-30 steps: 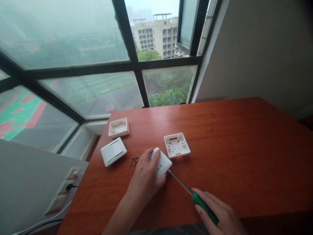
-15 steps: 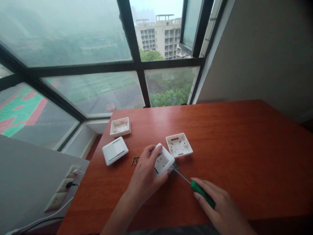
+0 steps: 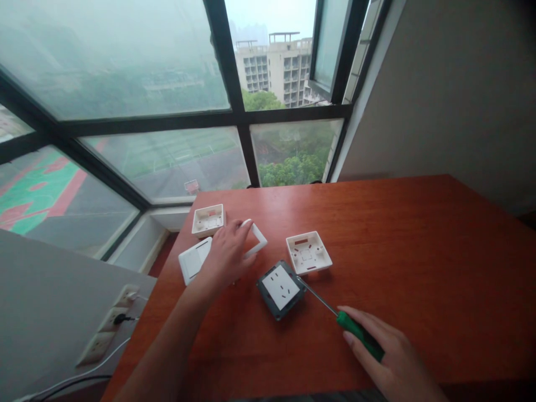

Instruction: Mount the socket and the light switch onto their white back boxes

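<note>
Frame (image 3: 260, 240): one, white, pinched in the left hand's (image 3: 228, 251) fingers
Screwdriver (image 3: 360, 336): one, handle gripped by the right hand's (image 3: 391, 354) fingers, tip at the socket's edge
Socket (image 3: 281, 287): one, on the desk
Boxes (image 3: 309, 253): two, open
Switch (image 3: 195, 261): one, partly hidden
Desk (image 3: 397, 251): reddish-brown
Room: dark-framed window (image 3: 159, 67), grey wall (image 3: 452, 100), three outlets (image 3: 109, 318)

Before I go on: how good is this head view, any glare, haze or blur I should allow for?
Head view: pale glare on the desk near the window; hazy scenery outside; wall dim, top right corner dark; soft shadow beside the socket module; wide-angle stretch towards the edges; left hand slightly soft, fine socket detail hard to read.
</note>
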Motion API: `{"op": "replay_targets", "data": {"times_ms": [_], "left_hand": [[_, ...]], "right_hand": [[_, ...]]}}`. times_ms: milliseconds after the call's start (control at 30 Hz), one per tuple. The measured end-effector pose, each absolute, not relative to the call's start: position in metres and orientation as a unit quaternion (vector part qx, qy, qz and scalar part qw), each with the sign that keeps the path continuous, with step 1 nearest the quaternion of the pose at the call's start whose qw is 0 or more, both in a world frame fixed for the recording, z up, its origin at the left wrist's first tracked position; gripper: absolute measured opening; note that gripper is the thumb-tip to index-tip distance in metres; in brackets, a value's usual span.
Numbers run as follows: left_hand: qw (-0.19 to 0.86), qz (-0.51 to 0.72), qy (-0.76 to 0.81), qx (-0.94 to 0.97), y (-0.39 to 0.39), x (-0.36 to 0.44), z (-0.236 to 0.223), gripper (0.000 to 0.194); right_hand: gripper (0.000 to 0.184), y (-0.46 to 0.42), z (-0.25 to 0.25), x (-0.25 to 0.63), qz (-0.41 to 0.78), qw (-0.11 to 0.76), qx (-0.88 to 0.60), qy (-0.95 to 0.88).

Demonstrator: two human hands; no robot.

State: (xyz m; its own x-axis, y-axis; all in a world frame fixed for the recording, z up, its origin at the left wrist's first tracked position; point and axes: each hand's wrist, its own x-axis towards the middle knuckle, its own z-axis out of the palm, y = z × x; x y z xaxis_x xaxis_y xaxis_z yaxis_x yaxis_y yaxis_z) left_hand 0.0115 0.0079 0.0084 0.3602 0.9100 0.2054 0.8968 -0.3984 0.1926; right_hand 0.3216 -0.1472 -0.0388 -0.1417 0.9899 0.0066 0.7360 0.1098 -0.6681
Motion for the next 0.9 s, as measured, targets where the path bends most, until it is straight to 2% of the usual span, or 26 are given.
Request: {"op": "replay_targets", "data": {"times_ms": [367,600,800,900], "left_hand": [[0.076,0.102,0.495,0.860,0.027,0.024,-0.006,0.061],[0.117,0.091,0.458,0.876,0.040,0.031,-0.015,0.074],[0.104,0.161,0.498,0.846,0.017,0.034,0.003,0.044],[0.106,0.167,0.534,0.822,-0.016,0.047,0.010,0.047]], "right_hand": [[0.031,-0.144,-0.039,0.323,0.267,0.241,-0.618,-0.699],[0.031,-0.142,-0.039,0.323,0.268,0.250,-0.616,-0.697],[0.030,-0.125,-0.033,0.328,0.247,0.284,-0.637,-0.672],[0.032,-0.101,-0.029,0.329,0.236,0.298,-0.653,-0.655]]}}
